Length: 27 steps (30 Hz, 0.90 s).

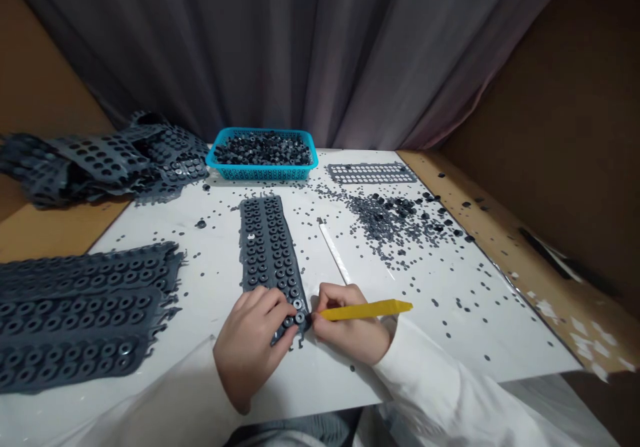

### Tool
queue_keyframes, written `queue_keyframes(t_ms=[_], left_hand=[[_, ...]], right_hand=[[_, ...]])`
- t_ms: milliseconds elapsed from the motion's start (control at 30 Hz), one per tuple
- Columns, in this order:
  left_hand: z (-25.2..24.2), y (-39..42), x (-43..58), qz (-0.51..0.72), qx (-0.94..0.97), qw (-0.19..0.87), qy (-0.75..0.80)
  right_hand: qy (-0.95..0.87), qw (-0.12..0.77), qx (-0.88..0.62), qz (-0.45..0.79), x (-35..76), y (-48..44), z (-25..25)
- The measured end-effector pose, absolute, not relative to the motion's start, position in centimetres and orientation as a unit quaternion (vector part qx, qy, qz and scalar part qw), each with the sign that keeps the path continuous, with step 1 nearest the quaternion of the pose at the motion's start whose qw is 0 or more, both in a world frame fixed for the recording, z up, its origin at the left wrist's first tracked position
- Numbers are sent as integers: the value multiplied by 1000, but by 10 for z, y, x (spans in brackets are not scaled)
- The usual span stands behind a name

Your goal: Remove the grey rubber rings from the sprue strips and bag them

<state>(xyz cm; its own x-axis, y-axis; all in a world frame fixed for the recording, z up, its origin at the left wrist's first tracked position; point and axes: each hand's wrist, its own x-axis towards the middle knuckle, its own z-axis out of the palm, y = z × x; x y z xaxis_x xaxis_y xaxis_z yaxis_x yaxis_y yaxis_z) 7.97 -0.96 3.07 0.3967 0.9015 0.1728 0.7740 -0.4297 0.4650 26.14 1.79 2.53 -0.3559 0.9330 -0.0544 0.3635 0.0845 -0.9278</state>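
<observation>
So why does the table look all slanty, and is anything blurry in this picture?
In the head view, the wide lens stretches the edges, so the table seems to slope and the curtain leans. In that view the light is soft with faint shadows, and the yellow stick by the right hand looks slightly soft.

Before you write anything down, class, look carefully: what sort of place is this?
Likely a makeshift hand-finishing bench for moulded rubber parts: grey moulded sheets, a blue plastic basket heaped with small dark rings, and a yellow plastic tool.
</observation>
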Motion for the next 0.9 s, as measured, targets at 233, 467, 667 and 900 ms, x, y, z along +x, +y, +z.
queue_keyframes(t_ms=[233, 467, 667, 900], left_hand=[[39, -4, 85, 116, 872, 121, 460], [63, 12, 102, -25, 863, 165, 476], [65, 15, 107, -62, 870, 151, 466], [55, 13, 99, -11, 877, 161, 453]], right_hand=[[-675, 273, -497, 473, 255, 19, 33], [-612, 276, -490, 556, 257, 19, 26], [-605, 258, -486, 575, 260, 21, 28], [-587, 291, -452, 605, 264, 21, 27]])
